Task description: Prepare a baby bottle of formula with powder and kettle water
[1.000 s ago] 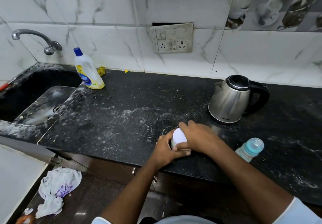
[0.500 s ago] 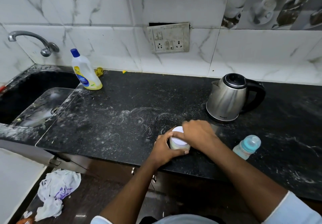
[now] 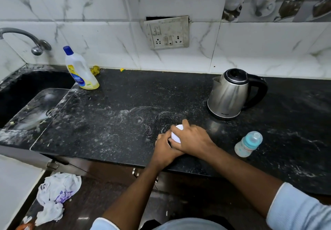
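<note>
At front of speckled black stone counter (image 3: 107,122): round white tub (image 3: 175,137) w/ smooth lid (image 3: 179,128).
L hand (image 3: 163,146): grips tub's side.
R hand (image 3: 193,140): curled over lid.

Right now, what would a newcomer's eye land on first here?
Both hands meet at the front of the white-smeared black counter: the left hand grips a small white tub, the right hand wraps over its top. A steel kettle stands behind to the right; a teal-capped baby bottle sits right of the hands.
</note>
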Available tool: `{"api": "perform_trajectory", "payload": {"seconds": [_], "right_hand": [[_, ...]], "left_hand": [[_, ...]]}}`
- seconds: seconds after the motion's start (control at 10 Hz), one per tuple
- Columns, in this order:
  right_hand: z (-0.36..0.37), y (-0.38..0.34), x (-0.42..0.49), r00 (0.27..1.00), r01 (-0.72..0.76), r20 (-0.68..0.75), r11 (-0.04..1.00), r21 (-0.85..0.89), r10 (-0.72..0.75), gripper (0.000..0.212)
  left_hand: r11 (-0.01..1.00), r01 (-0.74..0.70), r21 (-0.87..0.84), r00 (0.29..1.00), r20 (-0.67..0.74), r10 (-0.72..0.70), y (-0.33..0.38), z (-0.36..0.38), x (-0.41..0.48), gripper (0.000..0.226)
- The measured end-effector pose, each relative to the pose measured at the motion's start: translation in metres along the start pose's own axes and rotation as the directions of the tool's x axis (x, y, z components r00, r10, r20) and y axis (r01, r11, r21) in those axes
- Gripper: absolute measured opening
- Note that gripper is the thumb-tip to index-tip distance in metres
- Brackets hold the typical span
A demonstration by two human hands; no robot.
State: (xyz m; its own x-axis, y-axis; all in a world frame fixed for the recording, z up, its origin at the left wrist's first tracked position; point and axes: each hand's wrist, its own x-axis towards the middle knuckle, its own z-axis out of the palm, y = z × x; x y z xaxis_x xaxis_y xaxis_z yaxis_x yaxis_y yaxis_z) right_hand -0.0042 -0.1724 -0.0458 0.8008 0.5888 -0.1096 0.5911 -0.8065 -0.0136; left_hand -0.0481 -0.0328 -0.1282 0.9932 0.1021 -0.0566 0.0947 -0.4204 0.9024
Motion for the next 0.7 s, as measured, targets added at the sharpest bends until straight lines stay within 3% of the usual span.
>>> {"api": "perform_trajectory", "payload": {"seconds": [0.3,0.5,0.6,0.7], "right_hand": [[0.024,-0.005,-0.002,0.981,-0.097,-0.166,0.994,0.043,0.103,0.053],[0.002,0.0,-0.014,0.998,-0.058,0.016,0.991,0.122,0.057,0.069],[-0.005,0.006,-0.026,0.996,-0.087,0.014,0.963,0.255,0.087,0.076],[-0.006,0.014,-0.04,0.99,-0.1,-0.072,0.97,0.22,0.119,0.08]], "left_hand": [[0.997,0.059,0.052,0.998,-0.008,-0.059,0.007,0.007,-0.008,0.069],[0.984,0.135,0.116,0.989,0.042,-0.141,0.009,0.0,-0.008,0.085],[0.979,0.143,0.146,0.986,0.062,-0.153,0.012,-0.004,-0.008,0.103],[0.983,0.141,0.119,0.986,0.072,-0.15,0.016,-0.012,-0.011,0.145]]}}
